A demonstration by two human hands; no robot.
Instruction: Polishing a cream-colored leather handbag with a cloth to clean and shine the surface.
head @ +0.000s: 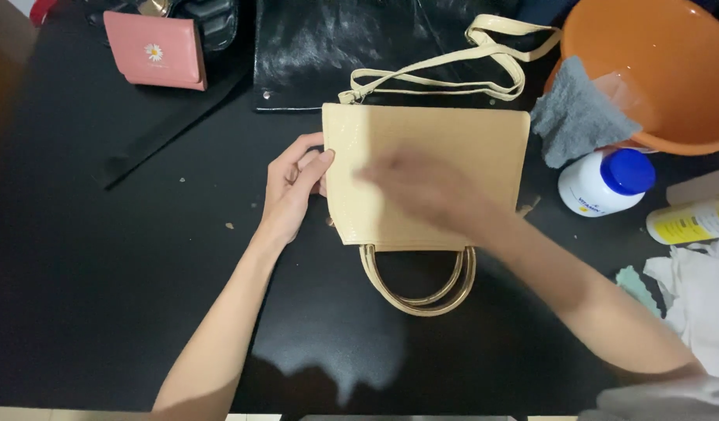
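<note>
I see a cream handbag lying flat on the black surface, its two rounded handles pointing toward me and its long strap looped behind it. My left hand holds the bag's left edge, fingers pressed together over the edge. My right hand lies blurred on the bag's face; I cannot tell how its fingers are set. At right, an orange bowl carries a grey cloth draped over its rim. Just beside it stands a white bottle with a blue cap. A pink wallet lies far left.
</note>
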